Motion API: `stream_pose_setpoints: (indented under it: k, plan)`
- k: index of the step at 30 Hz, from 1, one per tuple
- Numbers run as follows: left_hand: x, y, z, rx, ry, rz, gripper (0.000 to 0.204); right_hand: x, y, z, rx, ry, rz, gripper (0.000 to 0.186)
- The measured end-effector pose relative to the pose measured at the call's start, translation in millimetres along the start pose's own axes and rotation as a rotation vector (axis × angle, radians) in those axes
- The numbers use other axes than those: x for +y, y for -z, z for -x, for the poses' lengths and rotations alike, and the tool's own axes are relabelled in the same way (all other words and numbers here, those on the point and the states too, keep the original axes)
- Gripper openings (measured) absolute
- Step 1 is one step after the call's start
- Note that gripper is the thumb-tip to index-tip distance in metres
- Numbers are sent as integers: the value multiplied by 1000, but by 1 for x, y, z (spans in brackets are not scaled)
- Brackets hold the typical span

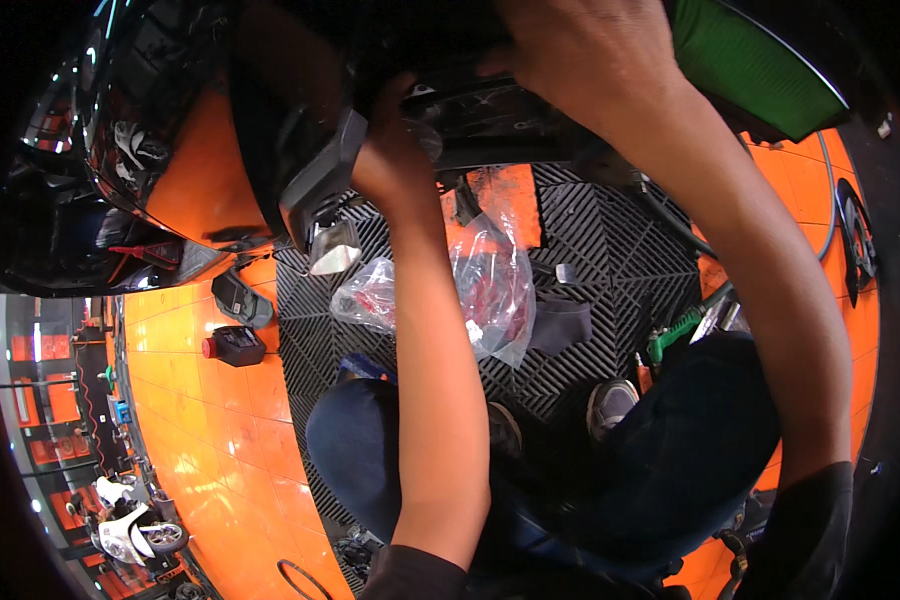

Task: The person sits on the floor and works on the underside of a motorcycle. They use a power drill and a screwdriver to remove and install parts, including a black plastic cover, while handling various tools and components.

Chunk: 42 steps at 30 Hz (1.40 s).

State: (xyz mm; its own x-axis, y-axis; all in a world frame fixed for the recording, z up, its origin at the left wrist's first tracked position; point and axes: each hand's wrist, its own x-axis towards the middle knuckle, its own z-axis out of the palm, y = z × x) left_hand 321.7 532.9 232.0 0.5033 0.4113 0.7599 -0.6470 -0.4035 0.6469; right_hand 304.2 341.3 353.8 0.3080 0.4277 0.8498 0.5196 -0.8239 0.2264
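My left hand [395, 160] reaches up beside a dark grey angular plastic part [325, 165], at a glossy black vehicle panel [210, 60]; its fingers are mostly in shadow. My right hand [580, 55] reaches into the dark recess at the top, next to a black horizontal bar [485, 110]; its fingertips are hidden. A green panel [750, 60] is right of it. Under my left hand is a silver metal piece [335, 250]. Below lie a clear plastic bag [495, 300] with something red and a grey cloth [560, 325].
A black ribbed mat [610, 230] covers the orange floor [200, 410] beneath me. A dark bottle with red cap [235, 345], a grey case [240, 295], a green-handled tool [675, 335] and a hose [828, 200] lie around. A scooter [135, 530] stands far left.
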Motion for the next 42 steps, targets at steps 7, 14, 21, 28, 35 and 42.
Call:
stream_pose_setpoints:
  k: [7,14,21,28,35,42]
  plan:
    - [7,0,1,19,61,-116,61,-5,2,3,70,30,105,54]
    - [10,-5,-2,153,6,27,44,-2,3,4,77,36,74,49]
    - [13,-7,-1,111,47,69,48,-11,-1,0,17,53,48,50]
    - [19,-4,0,47,-108,-216,48,-25,-25,-13,-97,68,28,57]
    - [36,-15,10,107,192,187,43,-27,-19,-9,-106,45,-22,61]
    - [32,-16,16,136,40,-172,32,-25,-9,-12,-165,50,-96,55]
